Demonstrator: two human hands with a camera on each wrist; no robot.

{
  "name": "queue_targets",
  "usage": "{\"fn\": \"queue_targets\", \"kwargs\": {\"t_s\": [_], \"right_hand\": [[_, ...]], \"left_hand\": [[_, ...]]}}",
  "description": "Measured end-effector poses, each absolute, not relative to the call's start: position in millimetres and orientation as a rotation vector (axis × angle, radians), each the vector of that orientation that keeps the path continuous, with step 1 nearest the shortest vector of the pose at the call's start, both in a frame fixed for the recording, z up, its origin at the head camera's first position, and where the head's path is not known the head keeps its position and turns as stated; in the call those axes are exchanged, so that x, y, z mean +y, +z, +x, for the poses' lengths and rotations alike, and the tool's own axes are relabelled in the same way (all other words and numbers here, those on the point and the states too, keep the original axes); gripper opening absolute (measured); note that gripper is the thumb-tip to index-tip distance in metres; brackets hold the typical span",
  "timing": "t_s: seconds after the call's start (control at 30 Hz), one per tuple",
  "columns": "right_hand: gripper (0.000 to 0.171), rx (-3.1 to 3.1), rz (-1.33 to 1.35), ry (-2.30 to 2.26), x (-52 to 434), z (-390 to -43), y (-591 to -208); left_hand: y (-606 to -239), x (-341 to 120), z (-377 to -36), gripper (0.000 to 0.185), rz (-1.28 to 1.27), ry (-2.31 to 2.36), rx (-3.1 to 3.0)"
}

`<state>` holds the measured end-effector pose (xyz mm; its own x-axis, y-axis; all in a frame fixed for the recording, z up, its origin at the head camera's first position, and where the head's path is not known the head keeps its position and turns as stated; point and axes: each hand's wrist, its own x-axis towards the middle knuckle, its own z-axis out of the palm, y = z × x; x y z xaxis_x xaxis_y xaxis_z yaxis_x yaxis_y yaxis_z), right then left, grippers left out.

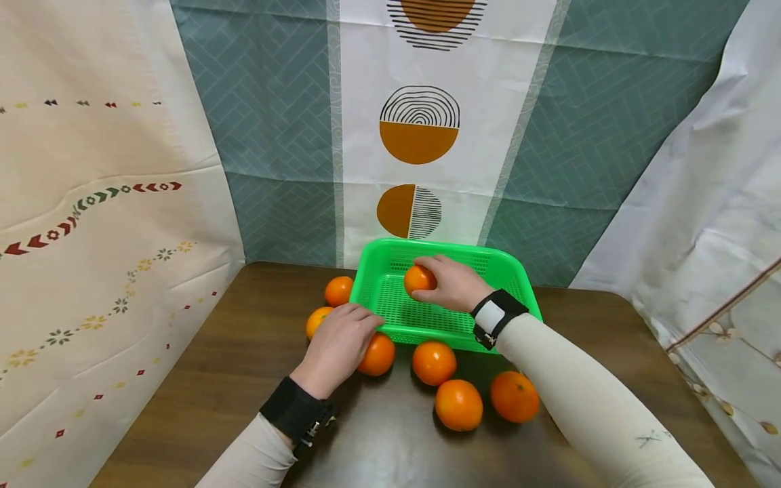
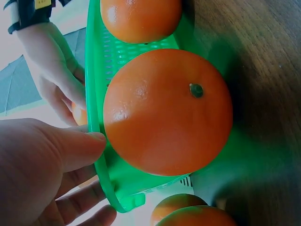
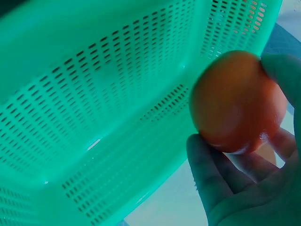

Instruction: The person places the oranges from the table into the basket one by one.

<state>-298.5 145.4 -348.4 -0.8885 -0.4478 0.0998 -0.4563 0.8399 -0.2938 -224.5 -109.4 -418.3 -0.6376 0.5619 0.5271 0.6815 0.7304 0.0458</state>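
Two oranges (image 1: 339, 291) sit on the surface (image 1: 201, 407) just past the left hand (image 1: 344, 341), on its outer side, the nearer one partly covered by it. That hand pinches the rim of the green plastic basket (image 1: 393, 308) close to its near left corner, thumb on one side and fingers on the other, so the gap between them is narrow. Another orange, the closest orange (image 1: 376, 354), lies just beside its inner side. Ahead of the hands, the basket runs lengthwise from left to right. The held orange (image 1: 419, 280) is beyond the left hand and to its right, over the basket's inside; from here I can't tell how high. The right hand (image 1: 454, 281) has it, fingers and thumb curved round, spread only to the fruit's width. Three more oranges (image 1: 459, 405) rest on the near side of the basket, the rightmost beside the right forearm.
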Motion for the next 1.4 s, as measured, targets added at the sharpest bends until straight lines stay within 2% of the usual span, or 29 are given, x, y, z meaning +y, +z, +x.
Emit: {"fn": "queue_targets", "kwargs": {"t_s": [0.7,1.4], "right_hand": [[0.067,-3.086,0.630,0.419,113.1,-334.6,-366.6],[0.060,-3.131,0.697,0.305,89.3,-367.7,-386.8]], "left_hand": [[-422.2,-109.9,-224.2,0.024,-0.945,-0.356,-2.422],[-418.4,-108.5,-223.7,0.022,-0.950,-0.308,-2.436]]}}
